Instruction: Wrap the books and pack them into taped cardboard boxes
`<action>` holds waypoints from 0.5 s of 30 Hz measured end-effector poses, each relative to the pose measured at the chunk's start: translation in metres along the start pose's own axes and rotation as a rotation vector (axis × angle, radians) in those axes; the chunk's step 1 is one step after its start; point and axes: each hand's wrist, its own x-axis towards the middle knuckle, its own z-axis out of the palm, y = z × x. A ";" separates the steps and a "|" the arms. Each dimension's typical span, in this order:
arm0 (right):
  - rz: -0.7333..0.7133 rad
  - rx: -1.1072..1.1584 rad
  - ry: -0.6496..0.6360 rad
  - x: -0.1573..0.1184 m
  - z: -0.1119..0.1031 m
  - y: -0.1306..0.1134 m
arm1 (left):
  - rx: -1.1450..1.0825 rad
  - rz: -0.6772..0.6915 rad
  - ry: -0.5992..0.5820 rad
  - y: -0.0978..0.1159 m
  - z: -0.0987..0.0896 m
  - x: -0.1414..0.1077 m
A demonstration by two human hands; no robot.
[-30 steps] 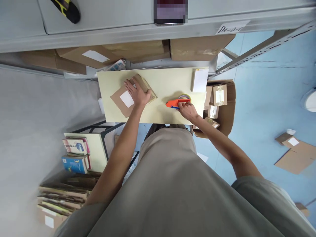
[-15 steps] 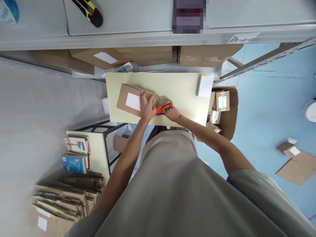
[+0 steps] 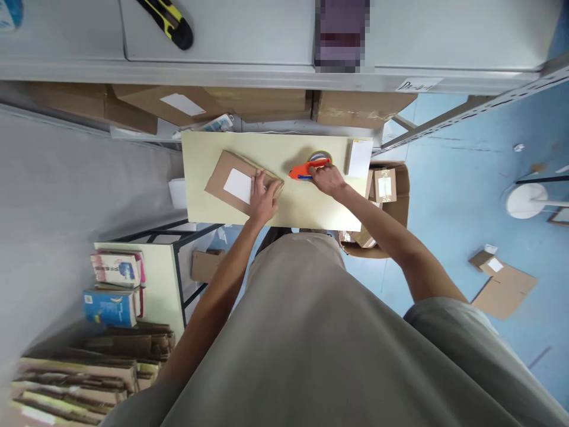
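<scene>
Your left hand [image 3: 263, 198] presses on a labelled cardboard box [image 3: 240, 182] while your right hand [image 3: 328, 178] grips an orange tape dispenser [image 3: 304, 170].

The box lies at an angle on the left part of the pale worktop [image 3: 320, 207], your left fingers spread over its right end, next to the white label [image 3: 238, 185]. Your right fingers are closed around the dispenser's handle, well apart from the box. A white pad or box [image 3: 359, 158] lies near the worktop's right edge, and an open carton [image 3: 401, 190] holding small boxes stands just beyond.
</scene>
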 end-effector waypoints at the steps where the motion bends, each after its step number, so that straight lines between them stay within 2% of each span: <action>1: 0.015 0.011 -0.010 0.006 -0.003 -0.011 | 0.003 0.011 -0.004 -0.001 0.001 -0.001; 5: 0.083 0.050 -0.026 0.024 -0.015 -0.043 | 0.048 0.058 -0.012 -0.005 0.002 -0.007; 9: 0.216 0.083 0.029 0.027 -0.036 -0.048 | 0.076 0.094 -0.047 -0.006 -0.001 -0.013; 12: 0.266 0.114 0.090 0.009 -0.051 -0.051 | 0.102 0.093 -0.050 -0.002 -0.006 -0.014; 15: 0.344 0.247 0.144 -0.022 -0.061 -0.062 | 0.070 0.089 0.015 0.014 -0.014 -0.010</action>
